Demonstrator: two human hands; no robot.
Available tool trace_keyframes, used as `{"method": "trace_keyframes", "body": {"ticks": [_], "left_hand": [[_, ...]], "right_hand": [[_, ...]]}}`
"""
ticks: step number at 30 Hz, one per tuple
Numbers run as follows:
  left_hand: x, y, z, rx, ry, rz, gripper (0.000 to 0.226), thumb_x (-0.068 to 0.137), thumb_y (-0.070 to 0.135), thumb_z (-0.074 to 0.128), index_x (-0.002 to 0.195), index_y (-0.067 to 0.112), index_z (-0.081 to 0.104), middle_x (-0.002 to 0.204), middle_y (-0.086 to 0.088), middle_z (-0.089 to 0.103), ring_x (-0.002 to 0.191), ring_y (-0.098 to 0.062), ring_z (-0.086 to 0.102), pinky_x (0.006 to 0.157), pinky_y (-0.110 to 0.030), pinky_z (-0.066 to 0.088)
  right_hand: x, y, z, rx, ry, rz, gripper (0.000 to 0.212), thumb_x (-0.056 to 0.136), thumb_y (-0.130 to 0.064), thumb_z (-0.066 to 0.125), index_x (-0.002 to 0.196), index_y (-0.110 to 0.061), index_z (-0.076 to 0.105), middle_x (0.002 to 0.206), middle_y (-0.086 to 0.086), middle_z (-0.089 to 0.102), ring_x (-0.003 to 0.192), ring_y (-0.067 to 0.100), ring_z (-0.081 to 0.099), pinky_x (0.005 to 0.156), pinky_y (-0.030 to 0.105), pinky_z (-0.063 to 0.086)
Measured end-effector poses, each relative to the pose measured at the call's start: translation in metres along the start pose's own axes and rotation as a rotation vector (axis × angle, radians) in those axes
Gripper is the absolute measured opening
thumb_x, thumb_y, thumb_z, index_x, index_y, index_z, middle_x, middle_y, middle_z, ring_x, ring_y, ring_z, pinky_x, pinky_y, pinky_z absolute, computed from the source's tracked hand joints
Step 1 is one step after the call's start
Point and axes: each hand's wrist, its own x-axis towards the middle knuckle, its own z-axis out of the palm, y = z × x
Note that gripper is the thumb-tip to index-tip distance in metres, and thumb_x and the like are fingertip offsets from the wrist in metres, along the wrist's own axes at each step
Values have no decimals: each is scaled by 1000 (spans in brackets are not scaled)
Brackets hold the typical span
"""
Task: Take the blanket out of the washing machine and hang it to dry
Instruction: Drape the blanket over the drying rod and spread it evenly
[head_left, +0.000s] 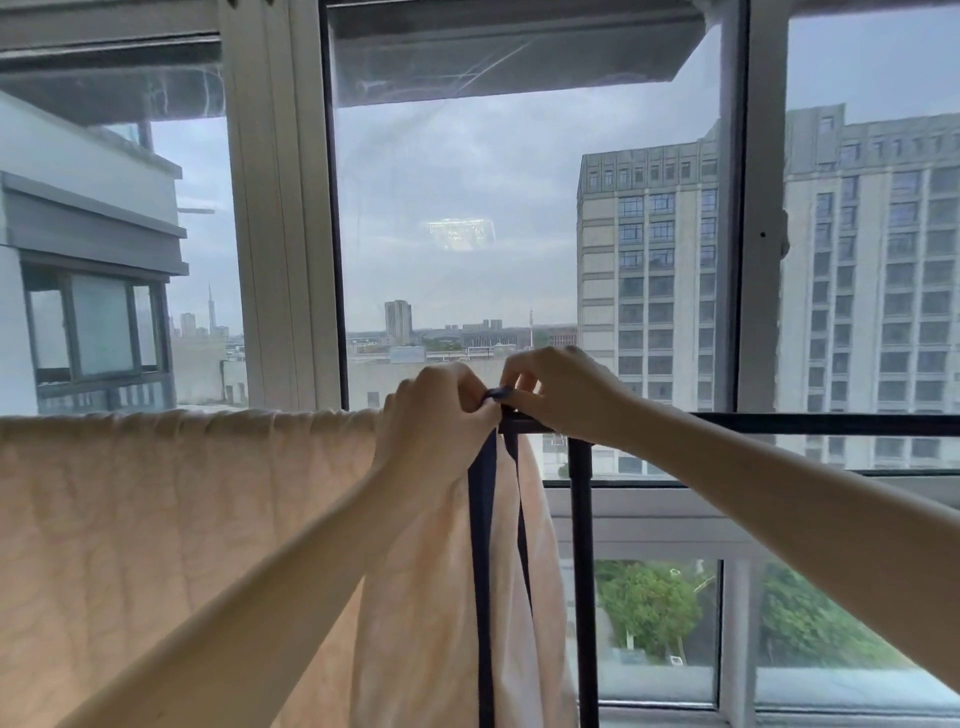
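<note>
A pale peach quilted blanket (156, 530) hangs draped over a black horizontal rail (779, 423) of a drying rack and covers the rail's left part. Its right edge has dark navy trim (482, 545) running down. My left hand (431, 415) pinches the blanket's top right corner at the rail. My right hand (561, 389) meets it from the right and grips the same navy-edged corner on top of the rail. Both forearms reach up from below.
A black upright post (582, 571) of the rack stands just right of the blanket. Right behind the rack is a large window with white frames (280, 208). The rail's right part is bare. Buildings and trees lie outside.
</note>
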Motion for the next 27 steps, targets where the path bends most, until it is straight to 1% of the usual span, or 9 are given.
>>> {"method": "trace_keyframes", "body": {"ticks": [3, 5, 8, 12, 16, 19, 22, 24, 27], "left_hand": [[5, 9, 1, -93, 27, -9, 13, 84, 23, 68, 74, 29, 62, 72, 9, 67, 75, -12, 65, 76, -36, 55], [11, 18, 3, -134, 21, 7, 13, 86, 19, 67, 76, 27, 62, 71, 9, 66, 71, -11, 64, 70, -28, 53], [21, 34, 8, -140, -7, 54, 6, 89, 17, 65, 83, 20, 64, 71, 9, 62, 66, -6, 59, 60, -17, 46], [28, 54, 29, -156, -69, 95, 5, 90, 19, 63, 85, 18, 63, 71, 9, 59, 65, -5, 55, 55, -15, 38], [20, 73, 59, -199, -213, 146, 9, 85, 24, 72, 86, 20, 63, 67, 5, 66, 55, -3, 59, 49, -14, 38], [12, 90, 81, -126, -315, 229, 20, 75, 21, 80, 88, 21, 66, 68, 10, 63, 59, 0, 56, 51, -14, 36], [7, 108, 98, -124, -324, 255, 16, 75, 17, 78, 73, 25, 64, 61, 13, 56, 55, 1, 50, 48, -9, 33], [4, 119, 110, -125, -321, 271, 21, 77, 18, 76, 65, 27, 62, 57, 11, 58, 53, -3, 54, 49, -13, 40], [-2, 134, 124, -82, -319, 307, 16, 80, 23, 74, 67, 27, 65, 62, 7, 65, 59, -11, 63, 58, -29, 56]], "right_hand": [[3, -1, -7, 62, 67, 77, 5, 93, -27, 61, 92, -25, 66, 71, -5, 72, 62, 13, 68, 62, 35, 58], [5, 2, -13, 243, 78, 156, 7, 95, -18, 59, 92, -21, 64, 62, -2, 71, 53, 12, 69, 49, 26, 54], [6, 10, -26, 516, 77, 338, 11, 98, -10, 53, 92, -14, 62, 70, 11, 73, 55, 21, 71, 45, 25, 55], [-6, 39, -44, 310, 80, 356, 21, 97, -6, 50, 85, -19, 62, 81, 8, 71, 66, 16, 71, 58, 28, 60], [-35, 69, -65, 117, 37, 318, 30, 94, 0, 46, 78, -22, 59, 68, -3, 64, 37, -5, 49, 35, 9, 32], [-60, 87, -80, 27, 14, 308, 27, 95, 0, 47, 83, -19, 62, 73, -3, 66, 42, -9, 51, 41, 7, 35], [-81, 102, -97, -46, -16, 325, 25, 96, -1, 50, 85, -18, 65, 75, -4, 66, 52, -12, 55, 50, 5, 39], [-94, 111, -106, -60, -20, 344, 24, 95, 0, 52, 85, -15, 68, 71, -9, 63, 53, -16, 55, 52, 3, 38], [-111, 125, -118, -99, -24, 382, 23, 94, -1, 54, 87, -16, 71, 74, -9, 65, 52, -3, 58, 51, 7, 39]]}}
